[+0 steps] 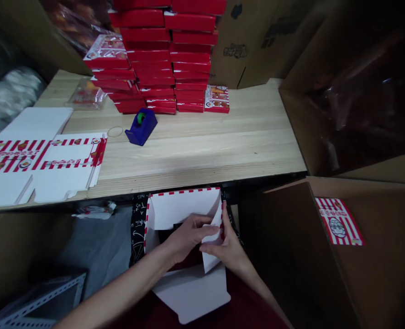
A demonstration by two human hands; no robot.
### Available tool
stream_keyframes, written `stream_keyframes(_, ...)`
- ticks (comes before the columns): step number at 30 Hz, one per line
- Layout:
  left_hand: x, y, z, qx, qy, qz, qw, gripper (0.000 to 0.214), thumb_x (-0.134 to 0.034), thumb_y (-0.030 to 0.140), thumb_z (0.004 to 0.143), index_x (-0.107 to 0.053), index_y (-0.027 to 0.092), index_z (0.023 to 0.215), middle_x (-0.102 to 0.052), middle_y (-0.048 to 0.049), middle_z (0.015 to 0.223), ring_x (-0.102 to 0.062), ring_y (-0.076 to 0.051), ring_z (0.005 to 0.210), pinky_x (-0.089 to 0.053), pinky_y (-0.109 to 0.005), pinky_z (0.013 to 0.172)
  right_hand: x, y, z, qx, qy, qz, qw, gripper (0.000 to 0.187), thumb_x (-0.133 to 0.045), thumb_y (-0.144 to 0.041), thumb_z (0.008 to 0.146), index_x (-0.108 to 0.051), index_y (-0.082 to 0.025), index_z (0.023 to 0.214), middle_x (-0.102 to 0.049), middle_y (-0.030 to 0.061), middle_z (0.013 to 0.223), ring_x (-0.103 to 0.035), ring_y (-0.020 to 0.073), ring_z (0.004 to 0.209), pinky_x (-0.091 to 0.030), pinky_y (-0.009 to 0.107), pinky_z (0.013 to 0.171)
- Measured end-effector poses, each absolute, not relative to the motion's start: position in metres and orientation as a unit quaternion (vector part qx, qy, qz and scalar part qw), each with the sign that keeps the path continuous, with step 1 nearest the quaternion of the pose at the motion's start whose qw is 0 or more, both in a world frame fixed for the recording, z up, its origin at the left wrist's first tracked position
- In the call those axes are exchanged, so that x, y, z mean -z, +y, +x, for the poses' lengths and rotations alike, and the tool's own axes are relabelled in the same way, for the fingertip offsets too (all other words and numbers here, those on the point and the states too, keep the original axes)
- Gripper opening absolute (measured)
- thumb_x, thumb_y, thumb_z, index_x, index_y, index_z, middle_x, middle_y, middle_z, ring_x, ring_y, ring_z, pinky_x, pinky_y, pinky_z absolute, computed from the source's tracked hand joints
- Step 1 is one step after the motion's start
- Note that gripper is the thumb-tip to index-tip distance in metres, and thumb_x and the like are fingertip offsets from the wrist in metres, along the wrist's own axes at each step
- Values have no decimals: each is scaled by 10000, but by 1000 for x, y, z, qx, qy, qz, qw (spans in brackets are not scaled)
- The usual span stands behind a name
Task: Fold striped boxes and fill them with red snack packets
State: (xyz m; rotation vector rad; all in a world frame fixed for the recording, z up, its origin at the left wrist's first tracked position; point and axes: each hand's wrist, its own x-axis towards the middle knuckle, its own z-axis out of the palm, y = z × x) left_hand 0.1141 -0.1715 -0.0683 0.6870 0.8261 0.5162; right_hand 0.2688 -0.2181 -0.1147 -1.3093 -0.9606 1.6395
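Note:
A partly folded cardboard box (181,210), white inside with a red-and-white striped edge, rests at my lap below the table edge. At its right side, my left hand (191,233) reaches across the inside with fingers closed on a white side flap (211,262). My right hand (231,246) grips the same side wall from outside, thumb over the flap and fingers along the outer face. Toward my body spreads a wide white flap (195,292) of the box. Part of the box's inside is hidden behind my left hand and forearm.
On the table (202,151) stand tall stacks of red boxes (154,68), a blue tape dispenser (141,126) and flat printed box blanks (65,160). Large open cartons (376,274) stand at the right, one holding a striped box (339,221). A metal frame (51,301) is at lower left.

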Motion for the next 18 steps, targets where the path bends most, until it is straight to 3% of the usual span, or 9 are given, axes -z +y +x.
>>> stream_keyframes(4, 73, -174, 118, -256, 403, 420, 772, 346, -721, 463, 888, -746, 158, 729, -599, -1, 665, -494, -120, 630, -346, -258, 616, 118, -218, 271, -663, -369, -510, 405, 1594, -1001, -393, 564, 162, -333, 1653, -231, 119, 1735, -317, 315, 1563, -303, 515, 1257)
stream_keyframes(8, 68, -175, 117, -273, 417, 385, 777, 255, -754, 413, 878, -800, 165, 841, -708, -30, 794, -602, -153, 740, -440, -284, 734, 112, -218, 273, -683, -358, -494, 401, 1609, -1010, -420, 541, 154, -358, 1651, -256, 115, 1728, -332, 320, 1556, -315, 521, 1247)
stream_keyframes(11, 65, -178, 117, -270, 399, 301, 823, 258, -839, 371, 803, -806, 178, 971, -760, -52, 916, -666, -186, 818, -489, -309, 792, 107, -218, 276, -694, -352, -490, 393, 1550, -989, -470, 578, 124, -386, 1653, -279, 101, 1722, -391, 330, 1527, -340, 547, 1231)
stream_keyframes(13, 67, -179, 117, -268, 395, 269, 836, 263, -858, 367, 783, -798, 176, 953, -763, -59, 913, -681, -196, 823, -508, -316, 785, 105, -218, 277, -694, -362, -481, 395, 1505, -970, -512, 601, 94, -394, 1659, -320, 88, 1708, -419, 333, 1511, -353, 553, 1226)
stream_keyframes(16, 71, -179, 118, -251, 381, 260, 851, 275, -832, 398, 809, -791, 173, 962, -765, -65, 895, -688, -191, 777, -531, -327, 770, 103, -217, 279, -701, -378, -470, 380, 1373, -922, -558, 664, -4, -399, 1672, -476, 81, 1619, -509, 346, 1445, -423, 563, 1185)
stream_keyframes(18, 69, -179, 114, -244, 370, 320, 838, 296, -778, 403, 858, -790, 177, 1049, -777, -81, 958, -712, -214, 827, -554, -361, 816, 103, -217, 278, -694, -381, -483, 372, 1320, -913, -536, 692, -40, -401, 1674, -501, 79, 1599, -515, 353, 1438, -443, 564, 1172)
